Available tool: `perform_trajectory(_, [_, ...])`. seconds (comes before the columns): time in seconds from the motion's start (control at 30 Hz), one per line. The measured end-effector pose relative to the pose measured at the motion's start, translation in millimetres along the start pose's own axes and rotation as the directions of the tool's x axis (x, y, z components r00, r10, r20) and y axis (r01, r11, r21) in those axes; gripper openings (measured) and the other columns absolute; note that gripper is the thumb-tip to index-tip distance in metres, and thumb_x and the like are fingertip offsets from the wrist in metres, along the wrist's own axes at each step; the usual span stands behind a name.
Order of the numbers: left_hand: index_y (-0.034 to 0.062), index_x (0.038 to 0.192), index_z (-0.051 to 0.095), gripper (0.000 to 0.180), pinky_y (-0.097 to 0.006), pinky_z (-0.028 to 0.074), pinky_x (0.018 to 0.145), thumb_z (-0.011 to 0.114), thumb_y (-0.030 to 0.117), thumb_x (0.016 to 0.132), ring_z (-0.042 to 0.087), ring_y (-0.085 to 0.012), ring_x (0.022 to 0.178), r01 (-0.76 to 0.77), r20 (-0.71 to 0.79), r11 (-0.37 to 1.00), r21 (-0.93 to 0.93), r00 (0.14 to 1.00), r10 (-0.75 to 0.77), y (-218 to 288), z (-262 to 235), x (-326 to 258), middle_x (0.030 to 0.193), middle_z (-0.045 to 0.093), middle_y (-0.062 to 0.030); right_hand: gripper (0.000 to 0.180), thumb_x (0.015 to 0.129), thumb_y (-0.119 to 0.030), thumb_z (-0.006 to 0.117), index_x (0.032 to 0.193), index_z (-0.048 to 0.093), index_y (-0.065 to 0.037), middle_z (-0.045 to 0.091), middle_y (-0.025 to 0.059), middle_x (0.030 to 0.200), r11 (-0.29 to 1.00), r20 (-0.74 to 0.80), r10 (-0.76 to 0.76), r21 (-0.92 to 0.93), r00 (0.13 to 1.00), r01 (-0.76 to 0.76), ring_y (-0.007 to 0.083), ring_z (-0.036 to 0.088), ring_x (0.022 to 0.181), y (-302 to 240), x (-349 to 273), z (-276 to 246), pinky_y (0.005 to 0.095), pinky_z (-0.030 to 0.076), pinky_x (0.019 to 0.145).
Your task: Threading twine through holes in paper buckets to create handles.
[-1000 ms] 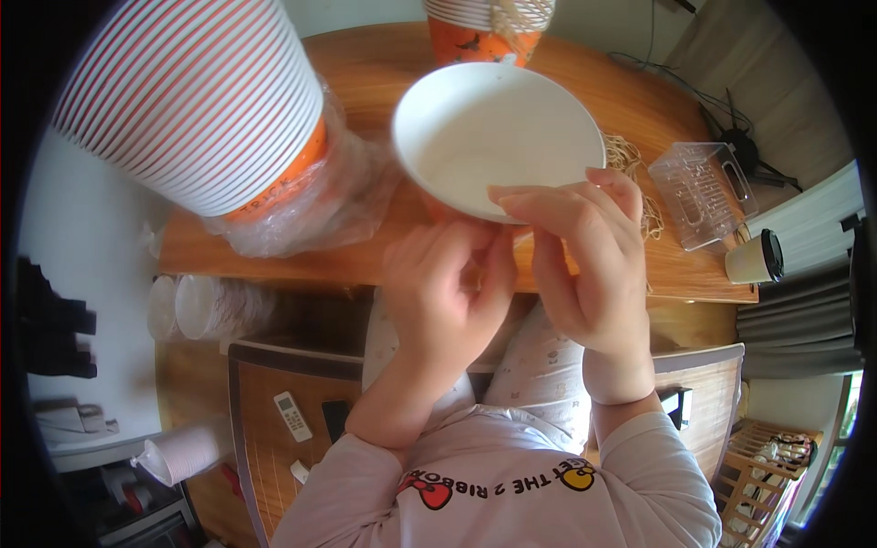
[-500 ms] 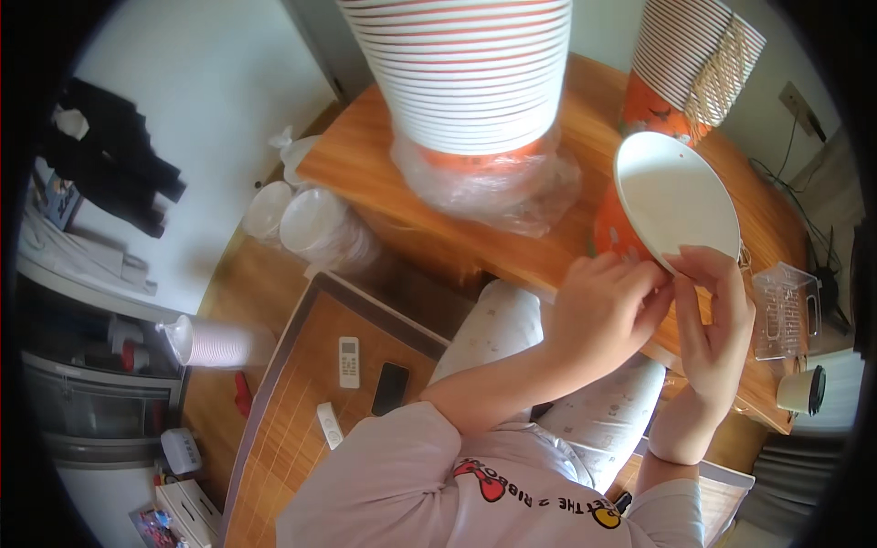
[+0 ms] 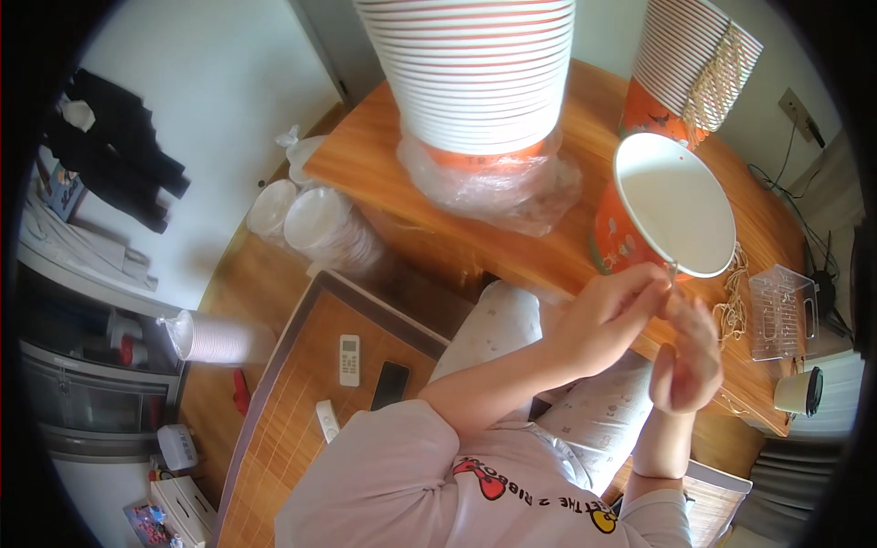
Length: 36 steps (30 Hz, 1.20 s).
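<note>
Bowl (image 3: 674,203) had tilted up since a second back, off the bench (image 3: 402,178); left hand (image 3: 610,313) pinched its rim, right hand (image 3: 687,352) spread loosely just beside it, so rim work looked underway.

I see a wooden table (image 3: 384,173) stretching ahead of the hands, bright in daylight. Left of them lies a woven floor mat (image 3: 292,402) on the wooden floor (image 3: 219,292), with a white wall (image 3: 228,82) beyond and a cabinet (image 3: 82,393) far left.

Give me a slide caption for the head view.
Both hands, left hand and right hand, work at the rim of an orange paper bowl over a wooden table.
</note>
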<state>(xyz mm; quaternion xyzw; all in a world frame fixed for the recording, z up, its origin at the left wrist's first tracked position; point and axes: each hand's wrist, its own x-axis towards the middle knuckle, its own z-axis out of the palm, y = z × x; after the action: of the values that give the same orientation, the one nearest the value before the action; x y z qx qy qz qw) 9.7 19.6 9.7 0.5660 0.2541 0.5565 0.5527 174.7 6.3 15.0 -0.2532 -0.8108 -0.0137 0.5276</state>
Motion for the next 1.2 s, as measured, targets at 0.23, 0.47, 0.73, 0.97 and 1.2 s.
perform_trajectory(0.23, [-0.0007, 0.107, 0.058, 0.015, -0.033, 0.052, 0.093, 0.054, 0.012, 0.102, 0.067, -0.0197, 0.106, 0.026, 0.009, 0.986, -0.164, 1.000, -0.025, -3.2, -4.8, 2.0, 0.106, 0.069, -0.0137, 0.016, 0.077, 0.005, 0.062, 0.090, 0.059, -0.003, 0.071, 0.0192, 0.102, 0.993, -0.087, 0.091, 0.087, 0.992, -0.083, 0.0364, 0.069, 0.104, -10.8, -22.2, 11.6, 0.0468, 0.048, 0.101])
perform_trajectory(0.47, [-0.0001, 0.110, 0.057, 0.013, -0.029, 0.052, 0.088, 0.052, 0.010, 0.102, 0.067, -0.0216, 0.107, -0.014, 0.038, 0.999, -0.052, 0.999, 0.016, 0.8, -8.8, -0.3, 0.109, 0.065, -0.0095, 0.031, 0.088, -0.005, 0.067, 0.114, 0.050, 0.000, 0.057, 0.0128, 0.109, 0.756, -0.043, 0.589, 0.381, 0.807, -0.531, 0.0205, 0.057, 0.097, -24.5, -33.8, 36.0, 0.0316, 0.045, 0.088])
perform_trajectory(0.73, [-0.0015, 0.107, 0.059, 0.011, -0.031, 0.050, 0.092, 0.056, 0.005, 0.099, 0.065, -0.0189, 0.106, -0.007, 0.004, 0.995, 0.103, 1.000, 0.007, 1.9, -14.0, -7.4, 0.111, 0.067, -0.0132, 0.010, 0.102, -0.012, 0.054, 0.105, 0.056, -0.003, 0.058, -0.0027, 0.087, 0.128, 0.324, 0.756, 0.779, 0.569, -0.614, 0.0027, 0.046, 0.074, -39.5, -35.8, 22.3, 0.0179, 0.037, 0.067])
perform_trajectory(0.97, [-0.0028, 0.105, 0.061, 0.011, -0.029, 0.050, 0.090, 0.061, 0.000, 0.095, 0.064, -0.0151, 0.100, -0.051, -0.065, 0.974, 0.222, 0.996, 0.067, -9.6, -14.8, -12.2, 0.107, 0.067, -0.0120, 0.010, 0.098, -0.009, 0.059, 0.099, 0.062, 0.000, 0.063, 0.0036, 0.088, 0.449, 0.157, 0.712, 0.648, 0.685, -0.615, 0.0068, 0.055, 0.077, -41.1, -38.9, 16.8, 0.0215, 0.044, 0.067])
perform_trajectory(1.2, [-0.0017, 0.102, 0.060, 0.012, -0.030, 0.056, 0.082, 0.066, 0.003, 0.092, 0.068, -0.0164, 0.092, -0.011, -0.085, 0.997, -0.075, 0.996, 0.005, -9.7, -6.6, -12.5, 0.106, 0.066, -0.0107, 0.009, 0.084, -0.006, 0.069, 0.093, 0.066, -0.004, 0.066, 0.0066, 0.080, 0.760, 0.100, 0.577, 0.299, 0.811, -0.577, 0.0269, 0.057, 0.074, -36.7, -26.1, 18.7, 0.0364, 0.045, 0.071])
